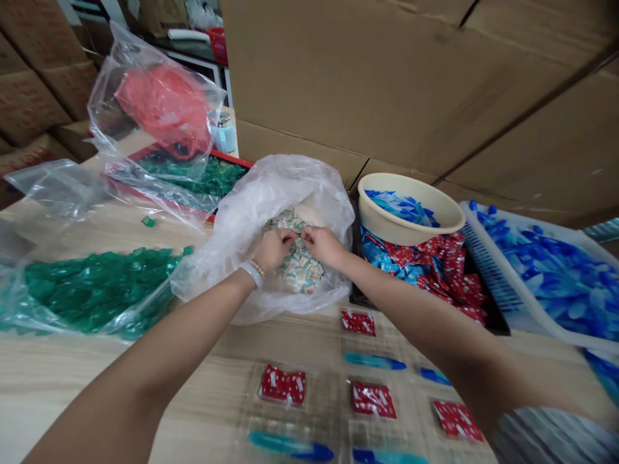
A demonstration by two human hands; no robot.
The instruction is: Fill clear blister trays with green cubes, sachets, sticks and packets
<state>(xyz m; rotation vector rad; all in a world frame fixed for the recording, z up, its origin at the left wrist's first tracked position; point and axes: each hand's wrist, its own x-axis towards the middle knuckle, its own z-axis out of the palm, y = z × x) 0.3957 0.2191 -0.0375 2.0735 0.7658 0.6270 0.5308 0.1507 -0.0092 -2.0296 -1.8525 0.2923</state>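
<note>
Both hands reach into a white translucent plastic bag (309, 177) whose mouth stands wide. Inside lies a heap of small striped pieces (302, 274) in green, orange and white. My left hand (275, 248), with a bracelet and a white band at the wrist, has its fingertips pinched together over the heap. Close beside it, my right hand (323, 245) is pinched too. Whatever sits between the fingertips is too small to make out. Nearer on the table lie clear trays holding red dotted packets (283, 385) and blue spatula-like pieces (290, 446).
Green translucent pieces (97, 283) fill a clear bag at left; behind it is a red-rimmed tray (229, 158). At right stand a cream basin (411, 225) with blue pieces, a black bin of red and blue packets (445, 270), and a white basket (507, 274). Cardboard boxes (387, 84) wall the back.
</note>
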